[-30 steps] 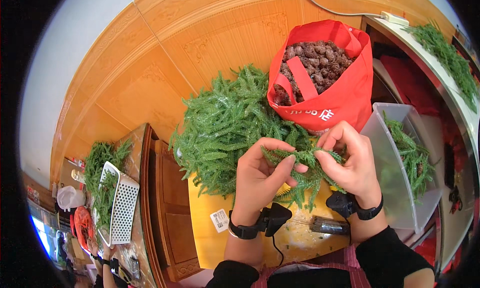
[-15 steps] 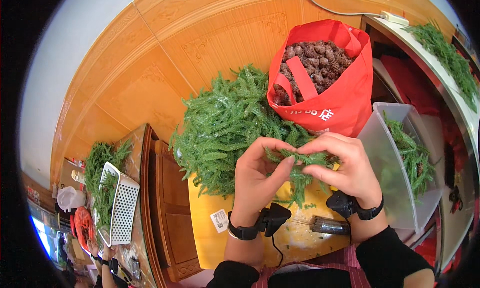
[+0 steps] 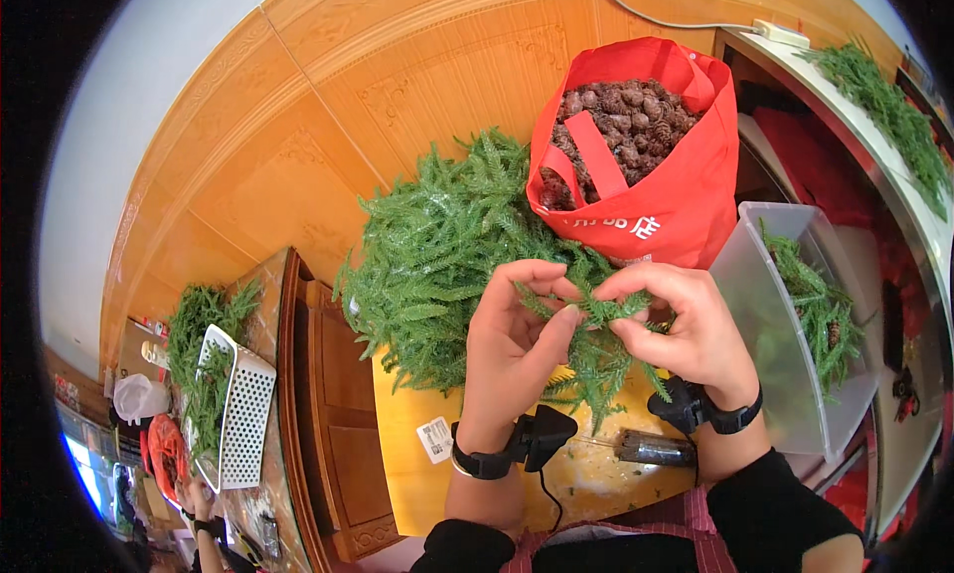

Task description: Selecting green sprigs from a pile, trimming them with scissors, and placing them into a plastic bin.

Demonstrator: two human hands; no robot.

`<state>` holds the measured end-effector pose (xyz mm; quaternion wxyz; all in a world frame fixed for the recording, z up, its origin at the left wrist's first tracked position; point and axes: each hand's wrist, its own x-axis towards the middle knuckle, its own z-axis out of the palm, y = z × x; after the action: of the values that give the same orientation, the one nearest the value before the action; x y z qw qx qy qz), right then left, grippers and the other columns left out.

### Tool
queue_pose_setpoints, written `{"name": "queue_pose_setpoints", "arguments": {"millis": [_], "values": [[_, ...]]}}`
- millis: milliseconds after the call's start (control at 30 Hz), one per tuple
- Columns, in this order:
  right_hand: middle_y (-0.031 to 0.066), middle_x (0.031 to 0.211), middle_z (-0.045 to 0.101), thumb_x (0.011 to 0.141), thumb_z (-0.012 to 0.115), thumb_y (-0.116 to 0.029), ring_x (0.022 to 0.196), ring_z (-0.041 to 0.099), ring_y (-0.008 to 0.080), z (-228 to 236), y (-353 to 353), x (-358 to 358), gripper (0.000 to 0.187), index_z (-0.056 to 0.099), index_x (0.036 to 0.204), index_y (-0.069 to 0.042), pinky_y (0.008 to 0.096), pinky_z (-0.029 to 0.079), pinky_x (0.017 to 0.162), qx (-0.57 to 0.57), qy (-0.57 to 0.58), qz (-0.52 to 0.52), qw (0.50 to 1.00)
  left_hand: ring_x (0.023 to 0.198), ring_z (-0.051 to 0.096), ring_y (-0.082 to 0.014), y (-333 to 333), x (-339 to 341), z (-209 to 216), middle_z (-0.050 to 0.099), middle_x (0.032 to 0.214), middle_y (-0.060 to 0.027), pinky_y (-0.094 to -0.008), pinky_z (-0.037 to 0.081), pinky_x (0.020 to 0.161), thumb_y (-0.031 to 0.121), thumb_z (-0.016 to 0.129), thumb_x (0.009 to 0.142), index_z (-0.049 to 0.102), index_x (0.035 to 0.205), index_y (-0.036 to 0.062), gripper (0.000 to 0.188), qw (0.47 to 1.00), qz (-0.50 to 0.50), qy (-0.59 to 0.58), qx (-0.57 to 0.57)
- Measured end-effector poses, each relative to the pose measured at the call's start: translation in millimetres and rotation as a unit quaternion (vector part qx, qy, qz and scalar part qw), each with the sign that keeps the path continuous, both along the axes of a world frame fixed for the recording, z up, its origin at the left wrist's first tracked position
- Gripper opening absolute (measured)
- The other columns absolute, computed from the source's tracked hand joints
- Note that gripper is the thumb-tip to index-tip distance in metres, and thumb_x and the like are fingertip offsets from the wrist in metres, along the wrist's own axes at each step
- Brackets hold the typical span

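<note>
A green pine sprig (image 3: 601, 364) hangs between my two hands above the yellow tabletop. My left hand (image 3: 512, 339) pinches it from the left, thumb and fingers closed on its upper part. From the right, my right hand (image 3: 691, 320) grips the same sprig with thumb and forefinger. Needles fan out below my fingertips, and whatever lies between the fingertips is hidden. Just beyond my hands rises a big heap of pine sprigs (image 3: 427, 265). A dark bundle of thin wires (image 3: 656, 448) lies on the yellow tabletop (image 3: 427, 493), near my right wrist.
A red bag (image 3: 686, 205) full of pine cones (image 3: 636, 126) stands behind my hands. To the right is a clear plastic bin (image 3: 795, 374) with greenery and cones. At left, a white perforated basket (image 3: 248, 414) holds greenery; another person's hands (image 3: 199, 498) are near it.
The sprig has turned and spread between my fingers, its branches now fanning downward. My hands have shifted only slightly. The other person's hands at left have moved a little.
</note>
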<state>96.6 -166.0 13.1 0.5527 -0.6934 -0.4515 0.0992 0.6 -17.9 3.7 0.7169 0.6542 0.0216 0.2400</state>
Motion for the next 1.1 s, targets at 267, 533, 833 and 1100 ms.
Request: {"name": "queue_pose_setpoints", "arguments": {"millis": [267, 533, 833, 1100], "values": [[0.0015, 0.080, 0.054, 0.075, 0.063, -0.005, 0.067, 0.053, 0.0034, 9, -1, -5, 0.025, 0.055, 0.099, -0.003, 0.0173, 0.041, 0.054, 0.018, 0.103, -0.040, 0.994, 0.084, 0.054, -0.0143, -2, 2, 2, 0.051, 0.096, -0.0059, -0.0222, 0.043, 0.066, -0.001, 0.065, 0.072, 0.047, 0.105, 0.0030, 0.037, 0.983, 0.148, -0.084, 0.062], [0.0038, 0.095, 0.051, 0.079, 0.060, -0.005, 0.085, 0.053, 0.0086, 6, -2, -12, 0.042, 0.043, 0.117, 0.000, 0.0212, 0.043, 0.072, 0.098, 0.254, 0.066, 0.960, 0.076, 0.053, -0.0195, -2, -3, 4, 0.054, 0.079, -0.0058, -0.0286, 0.042, 0.070, 0.018, 0.083, 0.051, 0.056, 0.084, 0.0035, 0.045, 0.914, 0.099, -0.040, 0.391], [0.0118, 0.117, 0.049, 0.078, 0.057, -0.003, 0.108, 0.049, 0.0179, 17, -10, -40, 0.064, 0.026, 0.133, 0.004, 0.0305, 0.039, 0.093, 0.159, 0.291, 0.136, 0.933, 0.083, 0.055, -0.0190, -2, -10, 5, 0.056, 0.086, -0.0093, -0.0282, 0.042, 0.076, 0.008, 0.060, 0.078, 0.055, 0.101, -0.0007, 0.025, 0.980, 0.011, -0.070, 0.187], [0.0126, 0.109, 0.053, 0.078, 0.054, 0.000, 0.101, 0.053, 0.0189, 36, -36, -52, 0.033, 0.052, 0.110, 0.005, 0.0294, 0.042, 0.086, 0.103, 0.023, -0.022, 0.994, 0.081, 0.052, -0.0167, -5, -28, 9, 0.053, 0.082, -0.0069, -0.0281, 0.039, 0.081, 0.013, 0.036, 0.093, 0.051, 0.104, -0.0062, 0.027, 0.982, -0.155, -0.061, -0.093]]}}
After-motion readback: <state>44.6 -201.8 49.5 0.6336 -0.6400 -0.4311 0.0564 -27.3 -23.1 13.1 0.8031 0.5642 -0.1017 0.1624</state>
